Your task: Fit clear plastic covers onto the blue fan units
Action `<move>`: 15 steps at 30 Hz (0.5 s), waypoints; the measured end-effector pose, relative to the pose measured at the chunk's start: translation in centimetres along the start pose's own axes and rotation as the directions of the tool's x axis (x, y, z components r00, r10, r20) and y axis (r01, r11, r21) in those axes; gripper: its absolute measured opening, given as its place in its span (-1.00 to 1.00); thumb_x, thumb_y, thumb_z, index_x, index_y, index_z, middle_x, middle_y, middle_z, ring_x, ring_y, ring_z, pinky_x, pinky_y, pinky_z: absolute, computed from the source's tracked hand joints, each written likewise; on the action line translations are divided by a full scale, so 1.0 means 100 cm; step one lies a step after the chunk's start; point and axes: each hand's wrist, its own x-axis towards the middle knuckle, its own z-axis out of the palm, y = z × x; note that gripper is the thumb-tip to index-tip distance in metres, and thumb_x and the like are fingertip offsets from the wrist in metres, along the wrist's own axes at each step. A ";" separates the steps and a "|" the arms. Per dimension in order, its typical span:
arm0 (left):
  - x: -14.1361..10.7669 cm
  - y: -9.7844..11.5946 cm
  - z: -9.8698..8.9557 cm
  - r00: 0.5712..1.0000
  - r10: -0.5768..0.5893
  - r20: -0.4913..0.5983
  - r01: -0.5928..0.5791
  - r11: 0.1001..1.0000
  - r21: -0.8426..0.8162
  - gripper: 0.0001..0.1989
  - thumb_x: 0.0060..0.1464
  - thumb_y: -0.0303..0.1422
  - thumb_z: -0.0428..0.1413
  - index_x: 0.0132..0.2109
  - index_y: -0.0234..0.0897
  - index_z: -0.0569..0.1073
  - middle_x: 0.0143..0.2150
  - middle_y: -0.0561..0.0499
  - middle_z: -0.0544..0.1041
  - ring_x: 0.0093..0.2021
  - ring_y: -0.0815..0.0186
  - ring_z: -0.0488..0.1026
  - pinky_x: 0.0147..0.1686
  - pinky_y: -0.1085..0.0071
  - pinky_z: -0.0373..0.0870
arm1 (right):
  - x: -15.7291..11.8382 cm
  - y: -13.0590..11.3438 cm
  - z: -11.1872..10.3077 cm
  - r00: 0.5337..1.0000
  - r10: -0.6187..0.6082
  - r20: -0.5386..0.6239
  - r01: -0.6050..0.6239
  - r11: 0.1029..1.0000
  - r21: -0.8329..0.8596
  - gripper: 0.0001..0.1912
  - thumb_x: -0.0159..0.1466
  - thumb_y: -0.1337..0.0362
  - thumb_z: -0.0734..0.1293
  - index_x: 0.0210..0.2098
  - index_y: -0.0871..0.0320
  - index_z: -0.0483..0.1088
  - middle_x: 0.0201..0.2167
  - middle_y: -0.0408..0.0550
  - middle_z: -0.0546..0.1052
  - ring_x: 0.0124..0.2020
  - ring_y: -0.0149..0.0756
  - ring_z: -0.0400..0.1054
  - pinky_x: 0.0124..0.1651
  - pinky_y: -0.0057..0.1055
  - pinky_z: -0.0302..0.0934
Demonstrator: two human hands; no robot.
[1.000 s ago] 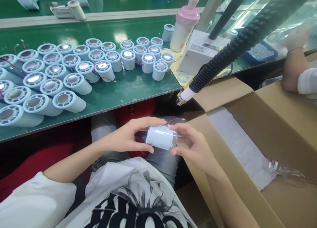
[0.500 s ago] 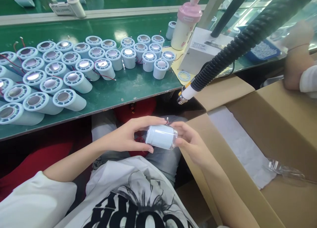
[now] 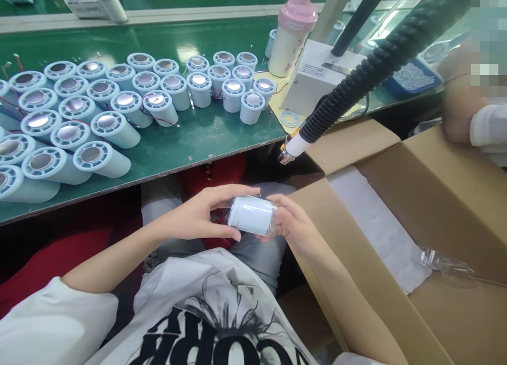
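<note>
Above my lap lies a pale blue plastic cylinder (image 3: 251, 215) on its side, wrapped in a glossy clear plastic sleeve (image 3: 272, 222). My left hand (image 3: 196, 215) holds its left end between the thumb below and the fingers above. At the other end, my right hand (image 3: 295, 225) has its fingers closed on the crinkled clear end of the sleeve. On the green bench stand several similar pale blue cylinders (image 3: 106, 159) with slotted rims and silvery round centres, some trailing red wires.
A black ribbed hose (image 3: 336, 109) with a metal tip hangs over the bench edge. Behind it stand a white metal box (image 3: 304, 72) and a pink-lidded cup (image 3: 291, 37). An open cardboard box (image 3: 380, 270) with clear plastic inside is at right. Another person's arm (image 3: 459, 101) shows beyond.
My right hand's fingers have closed further around the clear end of the sleeve. The cylinder stays between both hands. The whole view has shifted slightly.
</note>
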 end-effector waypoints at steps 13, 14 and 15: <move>-0.019 0.001 0.005 0.996 0.069 -0.061 -0.059 0.987 0.149 -0.36 -0.10 -0.35 0.30 0.17 -0.23 0.34 0.20 -0.19 0.38 0.17 0.11 0.36 0.08 0.29 0.37 | -0.008 0.027 0.005 0.998 -0.050 -0.042 0.047 0.997 -0.059 -0.57 0.12 -0.03 0.38 -0.17 0.10 0.28 -0.55 -0.18 0.52 -0.60 -0.33 0.42 -0.53 -0.45 0.33; -0.027 0.002 0.004 0.994 0.077 -0.074 -0.062 0.980 0.187 -0.36 -0.11 -0.35 0.30 0.16 -0.24 0.35 0.19 -0.20 0.39 0.17 0.11 0.36 0.08 0.29 0.37 | -0.010 0.034 0.000 0.997 -0.048 -0.056 0.045 0.998 -0.053 -0.59 0.13 0.00 0.39 -0.15 0.09 0.29 -0.53 -0.16 0.53 -0.60 -0.32 0.42 -0.53 -0.44 0.33; -0.037 0.002 0.000 0.992 0.071 -0.105 -0.048 0.977 0.208 -0.37 -0.13 -0.36 0.31 0.14 -0.25 0.36 0.17 -0.19 0.41 0.15 0.11 0.37 0.07 0.30 0.38 | -0.011 0.042 -0.009 0.994 -0.054 -0.095 0.051 0.998 -0.037 -0.59 0.12 0.02 0.40 -0.14 0.07 0.30 -0.50 -0.14 0.55 -0.60 -0.31 0.42 -0.53 -0.42 0.33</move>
